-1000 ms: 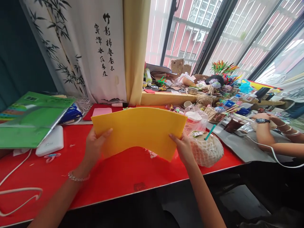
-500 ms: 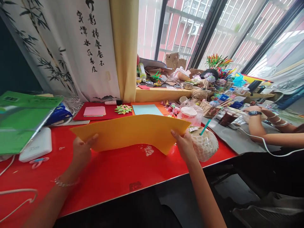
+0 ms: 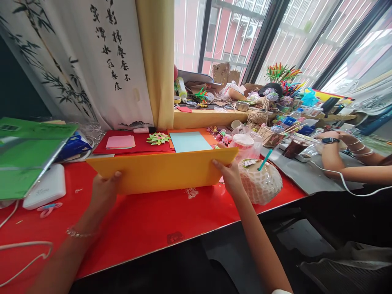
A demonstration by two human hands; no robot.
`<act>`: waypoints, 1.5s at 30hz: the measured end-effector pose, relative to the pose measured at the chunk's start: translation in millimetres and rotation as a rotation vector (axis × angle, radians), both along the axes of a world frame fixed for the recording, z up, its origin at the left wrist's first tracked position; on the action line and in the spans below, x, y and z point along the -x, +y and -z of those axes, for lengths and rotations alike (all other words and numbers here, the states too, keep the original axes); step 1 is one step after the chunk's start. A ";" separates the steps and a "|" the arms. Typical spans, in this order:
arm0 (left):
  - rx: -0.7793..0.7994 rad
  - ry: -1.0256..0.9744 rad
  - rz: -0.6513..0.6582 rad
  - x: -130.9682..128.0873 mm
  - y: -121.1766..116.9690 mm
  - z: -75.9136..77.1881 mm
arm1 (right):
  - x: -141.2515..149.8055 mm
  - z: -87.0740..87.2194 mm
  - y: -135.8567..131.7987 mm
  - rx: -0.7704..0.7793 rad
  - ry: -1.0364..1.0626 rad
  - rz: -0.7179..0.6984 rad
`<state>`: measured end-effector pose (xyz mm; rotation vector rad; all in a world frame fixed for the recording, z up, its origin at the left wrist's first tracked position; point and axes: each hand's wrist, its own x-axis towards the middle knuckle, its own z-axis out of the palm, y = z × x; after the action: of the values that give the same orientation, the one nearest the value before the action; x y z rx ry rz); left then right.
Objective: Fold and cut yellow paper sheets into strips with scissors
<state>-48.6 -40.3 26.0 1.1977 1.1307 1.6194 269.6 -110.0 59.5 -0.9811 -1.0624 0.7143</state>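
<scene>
yellow sheet: long axis left-to-right, broad face toward camera; left hand pinching left end; right hand, right end

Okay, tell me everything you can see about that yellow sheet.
The yellow sheet is wide, plain and orange-yellow, with no visible print; it looks like paper or thin card. It is nearly flat and unfolded, its face towards the camera and its upper edge rising to the right. The left hand grips one end and the right hand the other, thumbs on the near face. It is over the red table; whether its lower edge touches is unclear.
</scene>
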 end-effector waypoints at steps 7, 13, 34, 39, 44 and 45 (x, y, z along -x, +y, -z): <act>0.021 -0.035 -0.035 -3.8 -9.9 -8.7 | 0.7 11.8 -4.1 0.034 -0.032 0.049; -0.263 0.156 -0.147 -5.9 -22.5 -16.5 | 8.0 6.2 -10.3 -0.078 -0.244 0.330; -0.089 0.012 -0.045 -18.1 -22.5 -8.2 | 8.7 21.1 -4.3 0.020 -0.079 -0.154; 0.030 0.100 0.032 -10.2 -17.5 -3.6 | 6.8 35.0 -1.2 0.061 -0.014 -0.128; -0.010 0.003 -0.040 -8.3 -13.3 1.0 | 2.8 44.3 0.9 0.045 0.030 -0.049; 0.008 -0.009 -0.007 -8.5 -12.4 1.9 | 1.8 45.0 0.5 0.057 0.023 -0.044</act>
<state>-40.2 -52.6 24.1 1.1813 1.1352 1.6228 267.8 -109.5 14.5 -0.9980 -1.0510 0.7943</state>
